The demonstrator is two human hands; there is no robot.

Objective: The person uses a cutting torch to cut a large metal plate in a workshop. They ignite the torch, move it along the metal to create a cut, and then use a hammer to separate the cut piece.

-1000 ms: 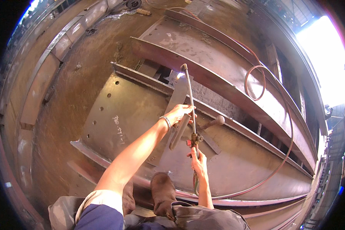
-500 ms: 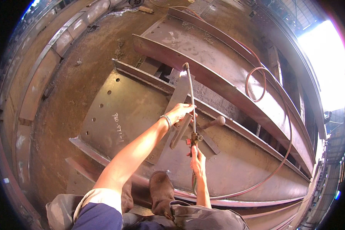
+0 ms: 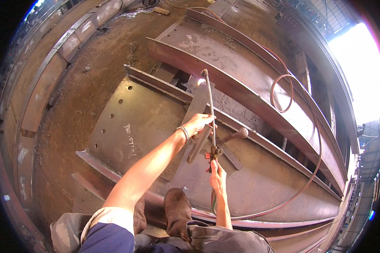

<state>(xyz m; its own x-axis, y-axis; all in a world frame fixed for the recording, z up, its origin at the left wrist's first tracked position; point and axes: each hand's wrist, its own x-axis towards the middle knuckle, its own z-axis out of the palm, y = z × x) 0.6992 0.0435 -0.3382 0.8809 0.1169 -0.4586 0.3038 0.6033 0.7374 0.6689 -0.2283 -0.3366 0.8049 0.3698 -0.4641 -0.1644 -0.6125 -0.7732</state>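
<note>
A cutting torch (image 3: 211, 101) runs away from me, with its bent head over the far end of a narrow flat steel bar (image 3: 197, 101). A bright glow shows at the bar's end beneath the nozzle. My right hand (image 3: 218, 177) is closed round the torch handle, just below its valves (image 3: 215, 152). Farther up, my left hand (image 3: 199, 124) has its fingers closed on the torch's long tube. Under and beside that hand lie a flat, round-ended metal piece (image 3: 198, 147) and a rod with a knob-like end (image 3: 242, 133); their exact kind is unclear.
Large steel beams (image 3: 126, 122) with bolt holes and chalk marks lie around me. Another flanged beam (image 3: 223, 50) stands beyond a gap. A reddish hose (image 3: 318, 147) loops across on the right. My boot (image 3: 177, 211) is by the near flange.
The glow at the bar's end looks slightly brighter and more orange. Both hands and the torch stay practically where they were.
</note>
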